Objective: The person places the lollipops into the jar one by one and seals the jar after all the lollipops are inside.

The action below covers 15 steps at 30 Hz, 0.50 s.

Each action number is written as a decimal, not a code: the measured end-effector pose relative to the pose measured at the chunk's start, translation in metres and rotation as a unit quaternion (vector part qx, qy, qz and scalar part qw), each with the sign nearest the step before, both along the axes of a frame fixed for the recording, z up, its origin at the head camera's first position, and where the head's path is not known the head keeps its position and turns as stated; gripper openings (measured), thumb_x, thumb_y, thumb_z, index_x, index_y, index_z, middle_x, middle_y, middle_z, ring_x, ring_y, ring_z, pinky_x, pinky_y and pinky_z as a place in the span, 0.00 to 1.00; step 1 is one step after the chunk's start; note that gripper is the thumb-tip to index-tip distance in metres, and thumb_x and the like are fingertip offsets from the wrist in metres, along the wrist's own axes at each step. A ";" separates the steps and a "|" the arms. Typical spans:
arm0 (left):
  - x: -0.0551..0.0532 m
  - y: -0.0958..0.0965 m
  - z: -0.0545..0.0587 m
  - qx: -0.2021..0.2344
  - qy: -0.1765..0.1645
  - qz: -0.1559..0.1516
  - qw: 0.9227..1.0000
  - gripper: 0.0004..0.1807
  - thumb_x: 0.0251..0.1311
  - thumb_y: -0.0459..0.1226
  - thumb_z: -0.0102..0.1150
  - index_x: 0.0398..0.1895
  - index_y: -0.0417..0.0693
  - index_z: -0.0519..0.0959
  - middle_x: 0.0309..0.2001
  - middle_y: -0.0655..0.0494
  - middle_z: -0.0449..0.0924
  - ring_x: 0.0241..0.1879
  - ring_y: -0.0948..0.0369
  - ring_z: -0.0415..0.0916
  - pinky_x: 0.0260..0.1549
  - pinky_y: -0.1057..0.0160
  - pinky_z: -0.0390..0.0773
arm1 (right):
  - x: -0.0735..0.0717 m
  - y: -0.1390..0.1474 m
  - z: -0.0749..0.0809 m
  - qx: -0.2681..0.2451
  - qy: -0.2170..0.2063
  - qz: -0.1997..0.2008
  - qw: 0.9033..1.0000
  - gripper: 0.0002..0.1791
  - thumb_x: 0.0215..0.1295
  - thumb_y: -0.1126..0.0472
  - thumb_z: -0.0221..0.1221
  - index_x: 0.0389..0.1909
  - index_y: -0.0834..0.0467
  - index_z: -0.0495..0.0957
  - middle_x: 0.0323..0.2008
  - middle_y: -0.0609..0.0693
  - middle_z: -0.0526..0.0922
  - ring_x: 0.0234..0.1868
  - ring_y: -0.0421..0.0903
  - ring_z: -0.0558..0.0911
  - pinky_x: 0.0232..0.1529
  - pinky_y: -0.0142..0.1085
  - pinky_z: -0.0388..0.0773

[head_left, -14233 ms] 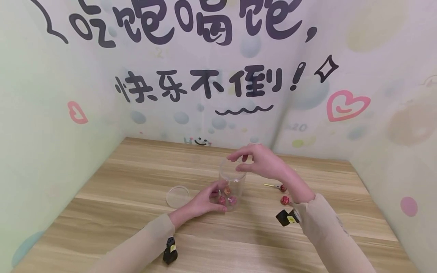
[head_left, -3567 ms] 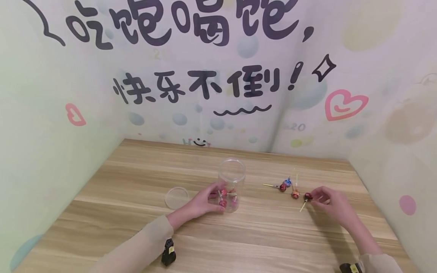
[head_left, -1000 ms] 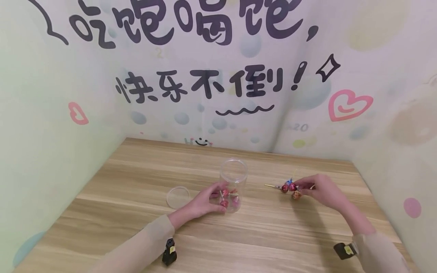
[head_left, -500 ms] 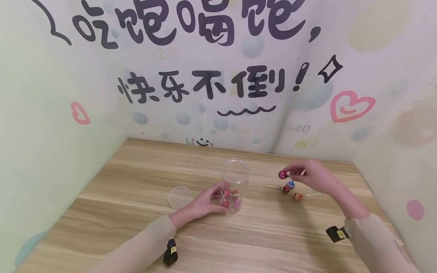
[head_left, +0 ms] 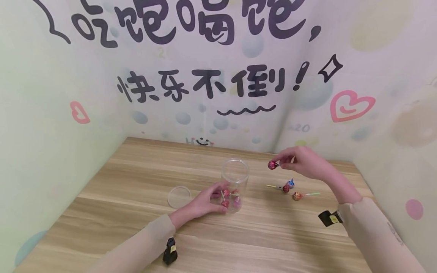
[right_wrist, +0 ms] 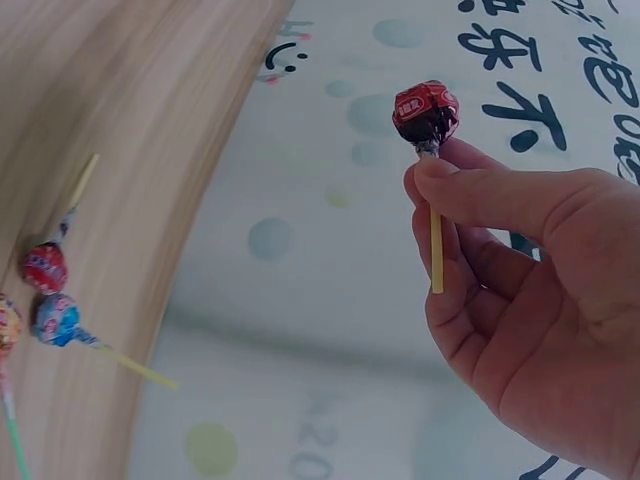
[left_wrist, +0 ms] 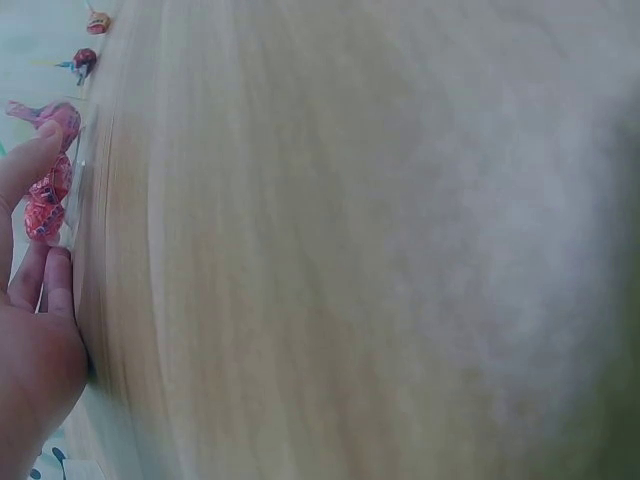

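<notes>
In the head view a clear plastic jar (head_left: pixel 235 178) stands upright and uncovered, with several wrapped lollipops (head_left: pixel 225 203) at its bottom. My left hand (head_left: pixel 205 201) curls round the jar's lower left side, thumb in front. Up and to the right of the jar, my right hand (head_left: pixel 304 163) pinches a dark red lollipop (right_wrist: pixel 428 112) by its stick just below the wrapped head, above the table. Beneath that hand lie a red lollipop (head_left: pixel 285 189), a blue lollipop (right_wrist: pixel 57 320) touching it, and an orange lollipop (head_left: pixel 297 196) with a green stick.
A round clear lid (head_left: pixel 179 197) lies flat on the wooden table (head_left: pixel 218 242), left of the jar and beside the left forearm. A wall (head_left: pixel 164 125) with black lettering rises behind the table's back edge.
The right hand has picked the dark red lollipop off the table, lifting it up and to the left. Earlier, more lollipops went into the jar. My left hand keeps its hold on the jar.
</notes>
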<state>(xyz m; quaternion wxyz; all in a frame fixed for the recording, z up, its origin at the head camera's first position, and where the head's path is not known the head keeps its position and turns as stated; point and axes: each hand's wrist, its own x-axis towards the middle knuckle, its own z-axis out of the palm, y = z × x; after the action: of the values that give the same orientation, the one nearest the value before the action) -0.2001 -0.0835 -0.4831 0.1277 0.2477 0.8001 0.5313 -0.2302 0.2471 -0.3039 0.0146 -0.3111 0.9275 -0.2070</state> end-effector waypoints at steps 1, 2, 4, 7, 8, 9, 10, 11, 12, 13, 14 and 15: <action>0.000 0.000 0.000 -0.001 0.000 0.001 1.000 0.46 0.50 0.34 0.74 0.73 0.49 0.62 0.67 0.45 0.71 0.66 0.49 0.68 0.68 0.51 0.71 | -0.001 -0.002 0.002 0.001 0.000 0.002 1.000 0.14 0.61 0.70 0.64 0.46 0.54 0.86 0.32 0.45 0.86 0.32 0.37 0.79 0.35 0.29 0.80; 0.001 0.000 0.000 0.000 0.000 0.001 1.000 0.46 0.50 0.34 0.74 0.73 0.49 0.62 0.67 0.45 0.71 0.66 0.49 0.68 0.68 0.51 0.71 | -0.001 -0.005 0.004 0.002 0.001 0.003 1.000 0.14 0.61 0.70 0.64 0.46 0.54 0.86 0.31 0.45 0.85 0.32 0.38 0.79 0.35 0.29 0.80; 0.001 0.000 0.000 -0.001 -0.003 0.002 1.000 0.46 0.50 0.34 0.74 0.73 0.49 0.62 0.67 0.47 0.71 0.66 0.51 0.68 0.68 0.52 0.71 | -0.002 -0.010 0.009 0.001 -0.004 0.005 1.000 0.14 0.61 0.70 0.64 0.46 0.55 0.86 0.31 0.46 0.85 0.33 0.39 0.79 0.35 0.29 0.80; 0.002 -0.001 0.001 0.001 -0.006 0.001 1.000 0.46 0.50 0.34 0.74 0.74 0.50 0.62 0.68 0.47 0.71 0.67 0.51 0.68 0.68 0.52 0.70 | -0.003 -0.018 0.016 -0.003 -0.009 0.006 1.000 0.14 0.61 0.70 0.64 0.46 0.54 0.86 0.33 0.46 0.86 0.33 0.40 0.79 0.36 0.29 0.80; 0.002 -0.001 0.001 0.003 -0.007 0.001 1.000 0.46 0.51 0.34 0.74 0.74 0.50 0.62 0.68 0.47 0.71 0.67 0.51 0.68 0.69 0.51 0.70 | -0.003 -0.021 0.018 -0.005 -0.010 0.006 1.000 0.14 0.61 0.70 0.64 0.46 0.54 0.86 0.34 0.46 0.87 0.33 0.41 0.79 0.35 0.29 0.80; 0.002 0.000 0.001 0.004 -0.007 0.000 1.000 0.46 0.51 0.34 0.74 0.74 0.50 0.61 0.68 0.47 0.70 0.67 0.51 0.68 0.69 0.51 0.70 | -0.003 -0.024 0.020 -0.005 -0.013 0.007 1.000 0.14 0.61 0.69 0.64 0.47 0.53 0.86 0.36 0.46 0.88 0.34 0.41 0.80 0.36 0.29 0.80; 0.002 -0.001 0.001 0.005 -0.008 -0.001 1.000 0.46 0.51 0.34 0.74 0.74 0.50 0.61 0.68 0.47 0.70 0.67 0.51 0.67 0.69 0.50 0.69 | -0.003 -0.027 0.022 -0.008 -0.015 0.010 1.000 0.14 0.62 0.69 0.64 0.47 0.52 0.86 0.38 0.46 0.88 0.34 0.41 0.80 0.35 0.30 0.80; 0.002 0.000 0.002 0.005 -0.008 -0.001 1.000 0.46 0.51 0.34 0.74 0.74 0.50 0.61 0.69 0.47 0.70 0.68 0.50 0.67 0.69 0.49 0.69 | -0.003 -0.030 0.024 -0.010 -0.016 0.014 1.000 0.15 0.62 0.69 0.64 0.47 0.51 0.86 0.39 0.45 0.89 0.34 0.41 0.80 0.35 0.30 0.80; 0.001 0.000 0.002 0.007 -0.008 -0.002 1.000 0.46 0.51 0.34 0.74 0.74 0.50 0.61 0.69 0.46 0.69 0.68 0.50 0.67 0.69 0.49 0.69 | -0.002 -0.033 0.026 -0.013 -0.017 0.017 1.000 0.15 0.62 0.69 0.64 0.47 0.51 0.86 0.40 0.45 0.89 0.34 0.40 0.81 0.34 0.30 0.80; 0.001 0.000 0.002 0.008 -0.009 -0.002 1.000 0.46 0.51 0.34 0.74 0.74 0.49 0.61 0.70 0.46 0.69 0.68 0.50 0.67 0.69 0.48 0.68 | -0.002 -0.037 0.028 -0.015 -0.018 0.021 0.999 0.15 0.62 0.69 0.64 0.47 0.50 0.86 0.42 0.45 0.89 0.34 0.40 0.81 0.34 0.30 0.80; 0.001 0.000 0.003 0.009 -0.009 -0.003 1.000 0.46 0.51 0.34 0.74 0.74 0.49 0.61 0.70 0.45 0.68 0.68 0.50 0.67 0.69 0.48 0.68 | -0.002 -0.040 0.030 -0.017 -0.019 0.025 0.999 0.15 0.62 0.68 0.64 0.47 0.49 0.86 0.43 0.45 0.89 0.34 0.40 0.81 0.34 0.30 0.79; 0.001 0.000 0.003 0.009 -0.008 -0.005 1.000 0.46 0.51 0.34 0.73 0.74 0.49 0.61 0.70 0.45 0.68 0.68 0.49 0.67 0.69 0.48 0.68 | -0.002 -0.043 0.031 -0.018 -0.017 0.031 0.999 0.16 0.62 0.68 0.64 0.47 0.49 0.86 0.43 0.45 0.89 0.34 0.40 0.81 0.33 0.30 0.79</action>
<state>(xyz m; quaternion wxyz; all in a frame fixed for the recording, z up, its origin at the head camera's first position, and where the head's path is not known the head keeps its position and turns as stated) -0.1992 -0.0837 -0.4805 0.1346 0.2485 0.7928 0.5400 -0.2319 0.2041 -0.2725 0.0315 -0.3361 0.9132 -0.2284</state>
